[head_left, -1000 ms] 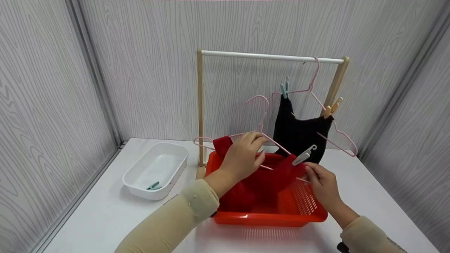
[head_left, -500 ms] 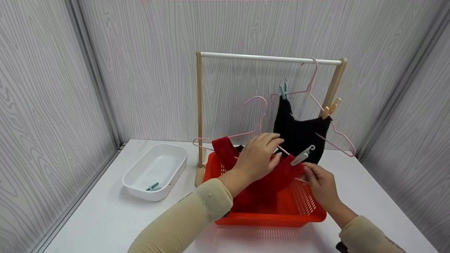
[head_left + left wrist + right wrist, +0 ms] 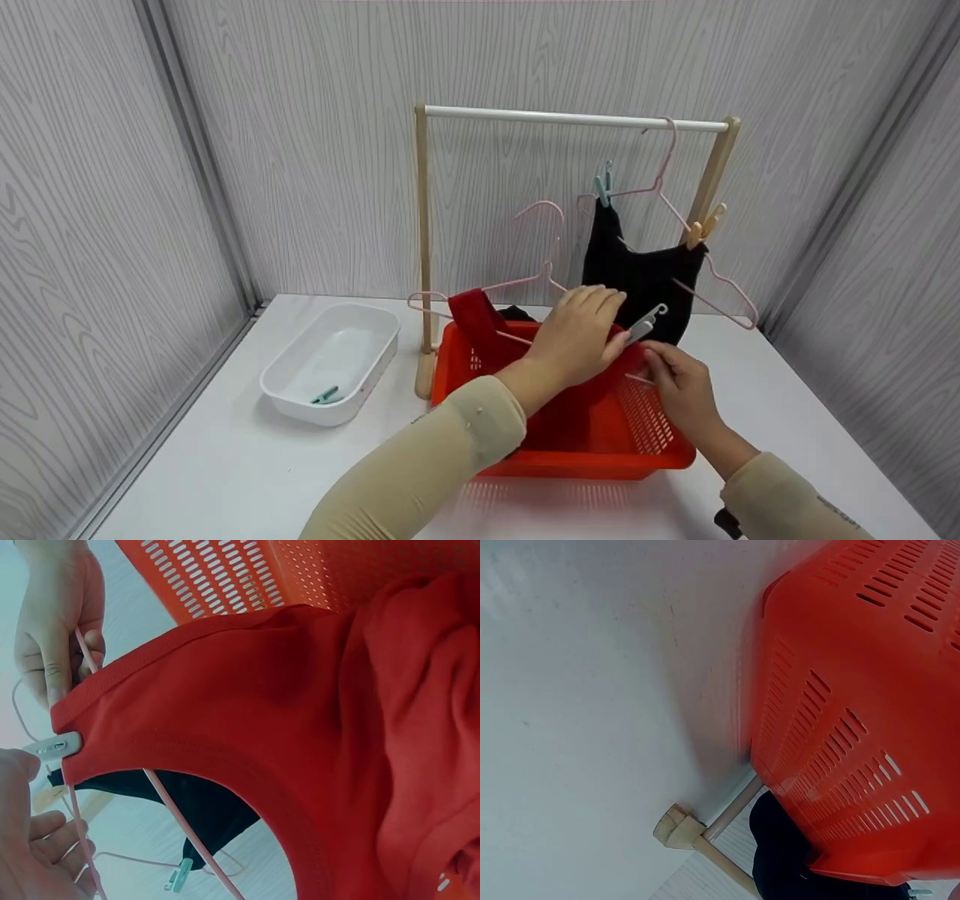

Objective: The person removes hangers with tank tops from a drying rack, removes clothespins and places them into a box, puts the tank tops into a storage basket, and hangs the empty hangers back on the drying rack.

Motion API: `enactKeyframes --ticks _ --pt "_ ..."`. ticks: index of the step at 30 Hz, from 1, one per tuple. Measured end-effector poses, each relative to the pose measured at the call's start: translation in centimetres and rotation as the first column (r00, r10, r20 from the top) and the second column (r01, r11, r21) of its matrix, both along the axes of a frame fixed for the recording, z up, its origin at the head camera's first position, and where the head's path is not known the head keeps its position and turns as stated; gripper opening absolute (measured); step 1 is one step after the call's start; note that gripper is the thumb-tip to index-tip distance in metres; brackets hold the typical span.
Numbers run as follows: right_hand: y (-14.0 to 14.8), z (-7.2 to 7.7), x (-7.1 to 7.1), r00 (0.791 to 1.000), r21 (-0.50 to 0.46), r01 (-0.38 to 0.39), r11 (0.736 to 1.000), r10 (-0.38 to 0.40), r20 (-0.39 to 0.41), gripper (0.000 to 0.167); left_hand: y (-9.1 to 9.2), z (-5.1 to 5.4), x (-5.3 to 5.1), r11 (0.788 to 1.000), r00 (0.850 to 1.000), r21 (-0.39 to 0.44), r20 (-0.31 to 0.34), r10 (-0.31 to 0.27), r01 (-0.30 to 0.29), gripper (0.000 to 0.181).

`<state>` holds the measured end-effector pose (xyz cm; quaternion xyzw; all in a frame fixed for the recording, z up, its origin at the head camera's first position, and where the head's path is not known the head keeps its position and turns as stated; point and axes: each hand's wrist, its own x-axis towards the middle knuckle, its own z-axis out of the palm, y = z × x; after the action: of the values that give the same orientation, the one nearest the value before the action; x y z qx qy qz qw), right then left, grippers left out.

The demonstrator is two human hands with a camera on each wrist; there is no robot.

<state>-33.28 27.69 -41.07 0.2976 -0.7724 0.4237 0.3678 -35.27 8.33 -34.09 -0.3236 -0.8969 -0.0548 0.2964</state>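
Note:
A red tank top (image 3: 247, 697) has its straps over a pink hanger (image 3: 517, 281) and hangs down into the red basket. A grey-white clothespin (image 3: 56, 745) is clipped to its right strap. My right hand (image 3: 684, 386) pinches the edge of that strap, its curled fingers around the hanger's end. My left hand (image 3: 577, 337) reaches over the hanger from the left. In the left wrist view its thumb touches the clothespin's end while the other fingers lie loosely bent beside the hanger wire. The right wrist view shows almost nothing of my right hand.
The red basket (image 3: 577, 466) stands before a wooden rack with a white rail (image 3: 540, 116). A black garment (image 3: 637, 277) hangs there on a pink hanger with a teal (image 3: 604, 187) and a yellow clothespin (image 3: 705, 227). Left is a white tray (image 3: 274, 390) holding teal clothespins (image 3: 327, 396).
My left hand has moved right along the hanger, from near its neck to the clothespin on the right strap. The right hand keeps its pinch on that strap with little movement.

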Motion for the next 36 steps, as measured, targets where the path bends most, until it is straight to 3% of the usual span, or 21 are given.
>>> enactKeyframes --ticks 7,16,25,36 --pt "-0.5 0.8 0.7 1.000 0.007 -0.015 1.000 0.015 -0.003 0.021 1.0 0.3 0.1 0.999 0.996 -0.041 0.086 0.003 0.000 0.053" --pt "-0.5 1.2 0.7 0.997 0.004 -0.054 0.999 0.053 0.048 0.023 1.6 0.1 0.3 0.995 0.995 -0.085 0.097 -0.039 0.047 0.049" --pt "-0.7 1.2 0.8 0.997 -0.018 -0.052 0.998 0.053 0.062 0.020 1.8 0.0 0.4 0.993 0.987 -0.004 0.116 -0.114 0.115 0.046" --pt "-0.9 1.2 0.9 0.999 0.023 -0.029 0.999 0.028 0.030 0.022 1.4 0.1 0.4 0.974 0.958 0.138 0.203 -0.204 0.178 0.042"
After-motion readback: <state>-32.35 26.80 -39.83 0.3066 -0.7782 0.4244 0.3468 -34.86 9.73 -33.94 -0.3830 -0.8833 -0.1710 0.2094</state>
